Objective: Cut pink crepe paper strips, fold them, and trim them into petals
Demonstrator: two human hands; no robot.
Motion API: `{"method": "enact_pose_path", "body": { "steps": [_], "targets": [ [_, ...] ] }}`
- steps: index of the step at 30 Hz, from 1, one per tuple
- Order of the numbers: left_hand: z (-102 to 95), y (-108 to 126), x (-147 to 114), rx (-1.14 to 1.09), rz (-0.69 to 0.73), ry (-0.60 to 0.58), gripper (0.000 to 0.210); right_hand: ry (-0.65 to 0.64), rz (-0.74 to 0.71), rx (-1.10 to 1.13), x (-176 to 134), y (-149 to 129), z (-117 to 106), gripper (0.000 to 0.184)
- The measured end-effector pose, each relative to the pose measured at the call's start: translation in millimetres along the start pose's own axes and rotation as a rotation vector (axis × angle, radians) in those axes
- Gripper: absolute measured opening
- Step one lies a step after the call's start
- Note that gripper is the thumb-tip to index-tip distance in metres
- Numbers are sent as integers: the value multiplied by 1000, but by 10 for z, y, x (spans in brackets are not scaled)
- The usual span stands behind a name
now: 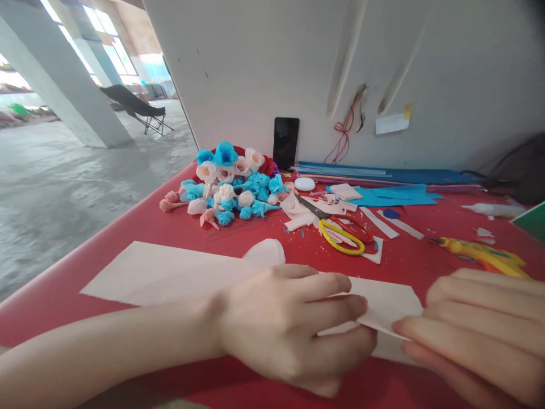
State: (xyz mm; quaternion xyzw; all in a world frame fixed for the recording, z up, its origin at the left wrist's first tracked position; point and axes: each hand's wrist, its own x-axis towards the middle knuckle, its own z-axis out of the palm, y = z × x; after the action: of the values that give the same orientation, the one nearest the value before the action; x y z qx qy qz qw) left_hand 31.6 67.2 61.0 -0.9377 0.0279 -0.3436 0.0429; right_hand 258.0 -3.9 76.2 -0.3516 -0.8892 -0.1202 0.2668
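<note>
A pale cream paper strip (389, 301) runs between my two hands. My left hand (298, 329) lies over it, fingers curled and closed on the paper. At the strip's right end, my right hand (485, 335) pinches an edge between thumb and fingers. To the left, a long flat stretch of the same pale paper (162, 272) rests on the red table (238, 383); my left hand hides whether the two are one piece. Rounded, petal-shaped paper pieces (267, 253) lie just beyond my left hand.
Blue, white and pink paper flowers (232, 187) are heaped at the back left. Scissors (336, 227) lie among paper scraps, with a yellow glue gun (485, 254) to the right. A phone (285, 142) leans on the white panel, near blue paper (392, 196).
</note>
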Motion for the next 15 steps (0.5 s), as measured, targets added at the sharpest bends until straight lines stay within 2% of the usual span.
{"method": "enact_pose_path", "body": {
  "steps": [3, 6, 10, 13, 15],
  "targets": [
    [7, 17, 17, -58, -17, -19, 33, 2, -77, -18, 127, -58, 87, 9],
    [17, 11, 12, -3, 11, 18, 31, 17, -156, -122, 180, -67, 142, 7],
    [33, -84, -23, 131, 116, 74, 21, -10, -261, -171, 68, -60, 160, 25],
    [39, -214, -65, 199, 186, 58, 17, -23, -295, -202, -15, -67, 153, 25],
    [40, -308, -98, 245, 172, 23, 19, -65, -293, -215, -23, -68, 140, 26]
  ]
}}
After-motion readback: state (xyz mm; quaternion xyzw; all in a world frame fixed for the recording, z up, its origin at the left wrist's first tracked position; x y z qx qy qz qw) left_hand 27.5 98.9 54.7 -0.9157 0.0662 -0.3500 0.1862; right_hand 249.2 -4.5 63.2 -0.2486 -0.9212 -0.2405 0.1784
